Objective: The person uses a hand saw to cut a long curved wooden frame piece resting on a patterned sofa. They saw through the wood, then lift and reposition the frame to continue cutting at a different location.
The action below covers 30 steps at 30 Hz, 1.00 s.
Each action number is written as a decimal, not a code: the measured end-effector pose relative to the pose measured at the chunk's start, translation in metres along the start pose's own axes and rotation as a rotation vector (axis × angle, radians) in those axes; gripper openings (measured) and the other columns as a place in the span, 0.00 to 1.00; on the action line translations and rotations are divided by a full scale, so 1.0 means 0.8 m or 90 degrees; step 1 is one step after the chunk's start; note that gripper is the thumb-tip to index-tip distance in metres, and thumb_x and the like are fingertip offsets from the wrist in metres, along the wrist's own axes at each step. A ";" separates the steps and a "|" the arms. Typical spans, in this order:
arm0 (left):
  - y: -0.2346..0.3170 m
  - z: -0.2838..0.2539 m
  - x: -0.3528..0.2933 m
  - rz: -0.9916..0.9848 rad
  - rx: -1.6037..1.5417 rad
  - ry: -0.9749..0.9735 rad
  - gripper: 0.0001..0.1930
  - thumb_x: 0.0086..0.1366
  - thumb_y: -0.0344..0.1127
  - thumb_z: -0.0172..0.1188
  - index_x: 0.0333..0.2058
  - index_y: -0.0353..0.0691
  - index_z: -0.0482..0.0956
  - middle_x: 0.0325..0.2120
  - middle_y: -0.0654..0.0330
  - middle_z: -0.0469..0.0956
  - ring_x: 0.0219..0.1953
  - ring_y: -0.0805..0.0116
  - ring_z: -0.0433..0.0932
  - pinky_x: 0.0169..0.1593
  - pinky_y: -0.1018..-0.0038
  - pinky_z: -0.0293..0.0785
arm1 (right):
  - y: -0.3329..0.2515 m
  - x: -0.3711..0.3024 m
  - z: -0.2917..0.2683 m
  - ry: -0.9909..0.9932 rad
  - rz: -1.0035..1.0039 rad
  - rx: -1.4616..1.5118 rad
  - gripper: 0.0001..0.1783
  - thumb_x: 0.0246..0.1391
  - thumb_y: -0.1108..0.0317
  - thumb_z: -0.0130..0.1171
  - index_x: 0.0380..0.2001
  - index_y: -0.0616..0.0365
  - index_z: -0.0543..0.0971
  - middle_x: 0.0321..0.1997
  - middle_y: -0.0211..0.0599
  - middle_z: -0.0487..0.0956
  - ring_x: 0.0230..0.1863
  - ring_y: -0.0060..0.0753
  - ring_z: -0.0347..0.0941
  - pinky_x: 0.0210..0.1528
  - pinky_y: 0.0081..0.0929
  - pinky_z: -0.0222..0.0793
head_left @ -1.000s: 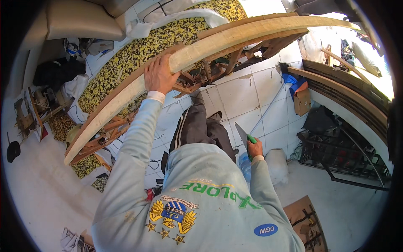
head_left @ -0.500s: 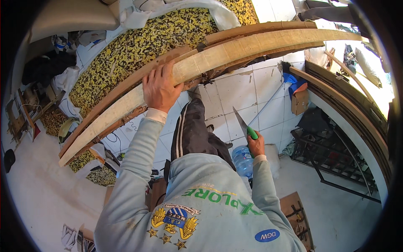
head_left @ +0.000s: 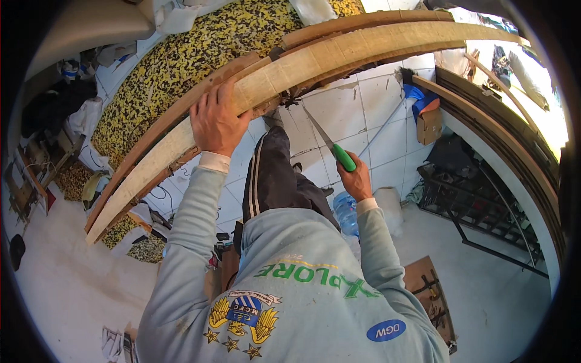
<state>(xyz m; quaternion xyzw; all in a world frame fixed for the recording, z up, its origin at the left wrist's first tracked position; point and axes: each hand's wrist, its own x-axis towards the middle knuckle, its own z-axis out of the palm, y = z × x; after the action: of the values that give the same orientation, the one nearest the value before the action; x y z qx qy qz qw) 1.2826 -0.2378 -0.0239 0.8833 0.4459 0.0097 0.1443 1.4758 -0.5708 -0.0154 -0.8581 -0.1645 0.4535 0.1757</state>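
Observation:
A long wooden frame, with a pale strip along its top and brown boards at its sides, crosses in front of me from lower left to upper right. My left hand grips it left of centre, fingers over the far side and thumb at the near edge. In my right hand is a knife, held closed around its green handle. The long tapering blade points up and left, its tip near dark ragged material under the frame. Whether the tip touches that material I cannot tell.
Yellow-and-black speckled foam lies beyond the frame. At right are long stacked boards, a small cardboard box and a black metal rack. A blue water bottle stands by my leg; a tool board lies lower right.
My right hand has moved up and left with the knife, bringing the blade close to the frame's underside. My left hand keeps its hold; the view has shifted slightly.

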 end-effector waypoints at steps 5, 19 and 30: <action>-0.001 0.000 0.002 0.003 0.006 -0.004 0.40 0.51 0.47 0.80 0.64 0.55 0.77 0.54 0.61 0.85 0.56 0.55 0.82 0.59 0.56 0.74 | 0.022 -0.002 0.007 -0.005 0.014 0.031 0.23 0.59 0.62 0.67 0.55 0.59 0.84 0.45 0.61 0.86 0.50 0.69 0.82 0.53 0.51 0.78; 0.024 0.005 -0.038 0.065 0.064 0.149 0.43 0.59 0.53 0.77 0.72 0.58 0.70 0.74 0.60 0.64 0.77 0.50 0.59 0.78 0.32 0.42 | 0.254 -0.073 -0.019 0.007 0.142 -0.080 0.23 0.54 0.58 0.66 0.49 0.62 0.85 0.46 0.63 0.86 0.52 0.70 0.82 0.56 0.54 0.78; 0.185 0.159 -0.367 -0.268 -0.115 -0.368 0.49 0.59 0.64 0.71 0.73 0.45 0.68 0.75 0.43 0.61 0.77 0.40 0.58 0.77 0.35 0.51 | 0.395 -0.067 -0.066 0.012 -0.005 -0.038 0.23 0.53 0.59 0.66 0.48 0.63 0.86 0.39 0.61 0.86 0.44 0.64 0.84 0.49 0.50 0.78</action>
<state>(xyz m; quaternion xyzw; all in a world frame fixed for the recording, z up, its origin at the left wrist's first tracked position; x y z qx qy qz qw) 1.2407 -0.5843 -0.0741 0.7223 0.5560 -0.2309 0.3403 1.5300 -0.8818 -0.0918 -0.8665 -0.1798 0.4395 0.1538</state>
